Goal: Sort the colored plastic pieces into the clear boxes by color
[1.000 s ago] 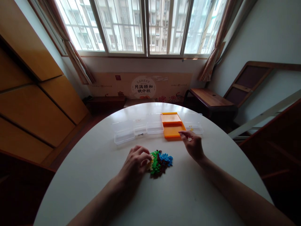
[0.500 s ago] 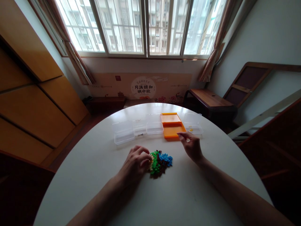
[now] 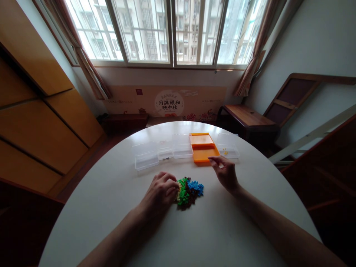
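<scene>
A small heap of tiny building bricks [image 3: 190,193], green, blue, dark brown and pale yellow, lies on the white table. My left hand [image 3: 162,187] rests at the heap's left side with its fingers curled against the pale bricks; whatever the fingertips hold is hidden. Over the near right corner of an open orange box [image 3: 204,162] is my right hand [image 3: 226,172], thumb and forefinger pinched together. Anything in that pinch is too small to name. The orange box's lid is folded back, and I see no bricks inside it.
Clear plastic boxes with raised lids flank the orange one: a left one [image 3: 147,161], a small one [image 3: 165,152], a middle one [image 3: 183,151] and a right one [image 3: 232,152] holding a few yellow bits [image 3: 225,151]. The round table [image 3: 111,207] curves off toward a wooden bench [image 3: 247,115].
</scene>
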`<state>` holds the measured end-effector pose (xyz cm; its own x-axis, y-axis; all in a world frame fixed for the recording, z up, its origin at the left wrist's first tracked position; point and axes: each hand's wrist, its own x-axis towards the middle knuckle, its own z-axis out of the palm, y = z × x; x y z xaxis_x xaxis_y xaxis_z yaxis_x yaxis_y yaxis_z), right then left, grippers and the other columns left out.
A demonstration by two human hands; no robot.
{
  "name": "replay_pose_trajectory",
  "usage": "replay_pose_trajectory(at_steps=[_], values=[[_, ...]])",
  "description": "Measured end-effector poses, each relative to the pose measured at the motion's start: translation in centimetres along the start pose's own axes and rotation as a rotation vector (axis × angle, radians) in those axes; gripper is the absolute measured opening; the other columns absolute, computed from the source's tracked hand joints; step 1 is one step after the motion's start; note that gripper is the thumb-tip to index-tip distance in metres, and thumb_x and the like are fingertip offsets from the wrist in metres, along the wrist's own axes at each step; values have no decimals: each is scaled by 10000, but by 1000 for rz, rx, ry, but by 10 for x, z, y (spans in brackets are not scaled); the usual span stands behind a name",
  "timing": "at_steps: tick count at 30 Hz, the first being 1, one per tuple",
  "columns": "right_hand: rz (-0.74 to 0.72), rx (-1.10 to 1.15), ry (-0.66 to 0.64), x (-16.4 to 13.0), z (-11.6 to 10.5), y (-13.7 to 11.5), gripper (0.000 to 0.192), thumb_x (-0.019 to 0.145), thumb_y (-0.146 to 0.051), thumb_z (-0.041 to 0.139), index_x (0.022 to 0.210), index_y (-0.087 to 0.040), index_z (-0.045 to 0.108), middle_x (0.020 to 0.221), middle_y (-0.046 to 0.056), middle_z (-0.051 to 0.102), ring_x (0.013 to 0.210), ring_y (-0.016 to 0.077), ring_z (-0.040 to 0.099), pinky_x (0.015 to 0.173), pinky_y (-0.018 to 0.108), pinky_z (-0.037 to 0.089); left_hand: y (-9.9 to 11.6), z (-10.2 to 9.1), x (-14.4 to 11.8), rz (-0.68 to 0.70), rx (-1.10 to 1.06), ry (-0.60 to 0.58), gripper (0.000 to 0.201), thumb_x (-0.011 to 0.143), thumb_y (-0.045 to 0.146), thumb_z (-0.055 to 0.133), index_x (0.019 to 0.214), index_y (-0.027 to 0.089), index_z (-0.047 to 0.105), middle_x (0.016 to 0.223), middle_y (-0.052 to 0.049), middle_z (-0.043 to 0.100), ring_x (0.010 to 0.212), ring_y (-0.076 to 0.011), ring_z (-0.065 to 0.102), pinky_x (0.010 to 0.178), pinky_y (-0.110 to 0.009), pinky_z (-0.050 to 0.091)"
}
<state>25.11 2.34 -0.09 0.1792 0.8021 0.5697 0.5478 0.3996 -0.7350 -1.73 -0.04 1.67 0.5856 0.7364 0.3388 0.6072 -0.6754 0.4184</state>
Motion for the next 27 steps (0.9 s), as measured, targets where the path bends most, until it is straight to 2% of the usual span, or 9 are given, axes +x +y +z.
replay_pose_trajectory(at_steps=[5, 8, 12, 15, 19, 23, 27], values=[[-38, -10, -13, -2, 0, -5, 154, 849, -265, 570, 842, -199, 710, 729, 20, 663, 641, 158, 561, 665, 309, 450, -2, 2, 0, -1, 0, 6, 102, 856, 210, 574, 842, 221, 674, 923, -44, 659, 913, -195, 555, 848, -362, 422], [-109, -44, -24, -3, 1, -11, 147, 856, -262, 570, 827, -205, 702, 678, 8, 640, 620, 156, 559, 675, 321, 442, -3, 3, -1, 11, 6, 9, 107, 857, 179, 565, 849, 218, 664, 928, -41, 661, 910, -190, 557, 851, -356, 421], [-261, -91, -63, -10, 4, -24, 140, 872, -236, 559, 831, -214, 690, 654, 3, 629, 617, 153, 558, 696, 330, 421, -1, 5, 1, -4, -27, 63, 124, 873, 176, 538, 810, 199, 642, 911, -50, 654, 910, -193, 547, 847, -354, 427], [-422, -95, -141, -19, 9, -36, 105, 871, -218, 573, 872, -218, 678, 709, 9, 655, 671, 153, 574, 718, 328, 402, 4, 6, 3, -54, -159, 141, 116, 885, 217, 537, 806, 188, 616, 902, -53, 643, 913, -191, 547, 845, -348, 441], [-579, -73, -228, -32, 16, -49, 79, 858, -291, 624, 871, -219, 655, 744, 4, 666, 683, 141, 564, 728, 320, 375, 18, 7, 7, -120, -343, 206, 150, 898, 267, 524, 808, 182, 608, 867, -53, 638, 868, -182, 563, 804, -330, 463], [-635, -82, -259, -38, 19, -56, 122, 876, -318, 603, 817, -216, 634, 726, -3, 654, 678, 130, 549, 734, 317, 355, 30, 6, 7, -138, -407, 211, 178, 895, 285, 522, 782, 182, 613, 829, -55, 641, 835, -187, 568, 780, -331, 469], [-653, -116, -242, -37, 19, -60, 159, 887, -266, 584, 741, -208, 603, 674, -16, 631, 639, 118, 517, 708, 308, 339, 36, 7, 6, -135, -434, 199, 170, 891, 293, 533, 792, 189, 622, 844, -54, 644, 850, -191, 567, 787, -333, 466]])
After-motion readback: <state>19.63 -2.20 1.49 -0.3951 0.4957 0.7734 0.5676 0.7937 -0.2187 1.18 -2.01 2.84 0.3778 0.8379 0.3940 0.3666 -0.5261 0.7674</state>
